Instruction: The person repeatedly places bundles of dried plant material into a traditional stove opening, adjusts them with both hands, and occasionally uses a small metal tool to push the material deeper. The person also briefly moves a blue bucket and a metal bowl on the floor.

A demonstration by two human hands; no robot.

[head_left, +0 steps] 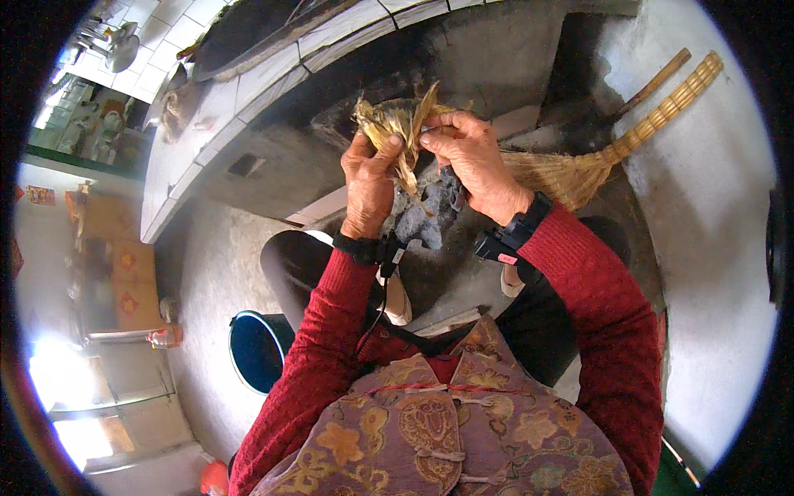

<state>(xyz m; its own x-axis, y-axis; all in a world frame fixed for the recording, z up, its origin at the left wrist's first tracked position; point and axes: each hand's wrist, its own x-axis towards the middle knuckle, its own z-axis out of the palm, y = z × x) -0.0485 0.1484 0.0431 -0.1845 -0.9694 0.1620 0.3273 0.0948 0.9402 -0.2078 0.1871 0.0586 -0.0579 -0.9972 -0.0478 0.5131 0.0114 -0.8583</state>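
My left hand point(371, 180) grips a bundle of dry, yellowish husks or leaves point(397, 127), its thumb pressed on the front. On the bundle's right side, my right hand point(474, 164) pinches a strip of the same dry material between thumb and fingers. Loose ends hang down between the two hands. Under them, on the floor, lies a heap of grey ash or ash-covered lumps point(428, 214). Behind the bundle is the dark, sooty front of a masonry stove point(273, 161). What the right hand's curled fingers touch is partly hidden.
A straw broom point(558, 173) with a bound handle leans at the right wall, beside a wooden stick point(657, 80). A dark bucket point(257, 350) stands at the lower left. The stove's white tiled edge point(186, 173) curves across the upper left. My shoes point(397, 301) are below the hands.
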